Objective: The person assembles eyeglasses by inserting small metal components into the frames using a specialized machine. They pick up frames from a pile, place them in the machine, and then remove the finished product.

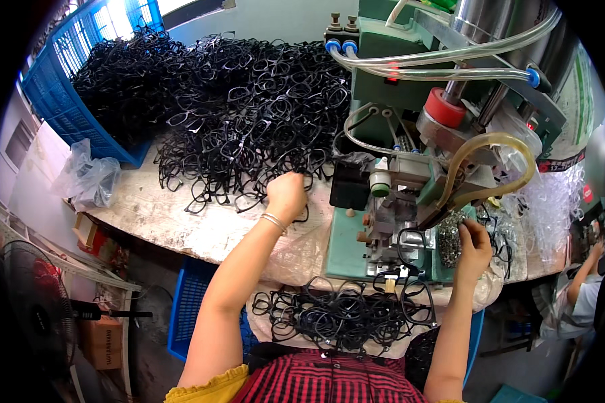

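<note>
My left hand (288,196) is at the near edge of a big heap of black eyeglass frames (262,101). Its fingers are curled closed on an eyeglass frame (306,213), part of which sticks out beside the hand. My right hand (474,247) is beside a mound of tiny metal parts (450,240), thumb and fingers pinched together; whatever they hold is too small to make out. Between the hands stands a green bench press (343,235) with a metal fixture (390,221). One black frame (402,250) is at the fixture's front.
More black frames (336,312) lie tangled on my lap side of the table. A blue crate (81,94) tips toward the heap, with a clear plastic bag (91,176) below it. Hoses (437,64) arch over the press. A fan (40,302) stands left; another person (585,289) sits far right.
</note>
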Demonstrator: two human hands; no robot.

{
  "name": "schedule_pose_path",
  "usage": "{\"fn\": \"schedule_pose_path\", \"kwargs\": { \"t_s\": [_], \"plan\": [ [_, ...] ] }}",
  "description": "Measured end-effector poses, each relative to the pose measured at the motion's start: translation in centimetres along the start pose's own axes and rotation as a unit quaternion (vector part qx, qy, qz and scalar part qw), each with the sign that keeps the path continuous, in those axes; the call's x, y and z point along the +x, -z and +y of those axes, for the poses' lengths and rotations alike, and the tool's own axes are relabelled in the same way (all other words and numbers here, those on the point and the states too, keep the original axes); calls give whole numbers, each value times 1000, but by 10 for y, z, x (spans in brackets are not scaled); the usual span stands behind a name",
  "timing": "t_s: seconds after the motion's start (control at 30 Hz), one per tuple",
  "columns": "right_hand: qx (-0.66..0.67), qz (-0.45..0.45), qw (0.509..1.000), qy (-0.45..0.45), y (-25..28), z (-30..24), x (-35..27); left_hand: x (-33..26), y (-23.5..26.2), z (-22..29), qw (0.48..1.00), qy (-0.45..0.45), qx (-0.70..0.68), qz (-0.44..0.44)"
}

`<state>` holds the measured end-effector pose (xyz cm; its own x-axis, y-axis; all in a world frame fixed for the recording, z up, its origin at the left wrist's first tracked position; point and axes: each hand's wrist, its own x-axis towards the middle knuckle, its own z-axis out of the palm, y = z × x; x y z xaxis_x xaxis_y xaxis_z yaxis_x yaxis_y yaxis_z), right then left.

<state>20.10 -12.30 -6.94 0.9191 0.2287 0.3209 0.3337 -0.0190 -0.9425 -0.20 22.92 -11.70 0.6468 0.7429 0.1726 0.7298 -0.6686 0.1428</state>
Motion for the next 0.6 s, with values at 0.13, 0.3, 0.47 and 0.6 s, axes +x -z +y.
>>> {"fn": "schedule_pose_path", "kwargs": {
  "t_s": [0.13,0.3,0.47,0.6],
  "plan": [
    [-74,29,997,17,57,6,-25,-16,22,-44,995,-49,-69,-51],
    [-56,51,997,-17,94,2,-65,-33,68,-55,874,25,-441,-201],
    [-27,-77,994,72,19,-61,-48,-42,98,-5,746,5,-665,-39],
    [59,-129,986,89,-41,-76,-21,-51,67,17,688,-23,-720,89]
  ]
}}
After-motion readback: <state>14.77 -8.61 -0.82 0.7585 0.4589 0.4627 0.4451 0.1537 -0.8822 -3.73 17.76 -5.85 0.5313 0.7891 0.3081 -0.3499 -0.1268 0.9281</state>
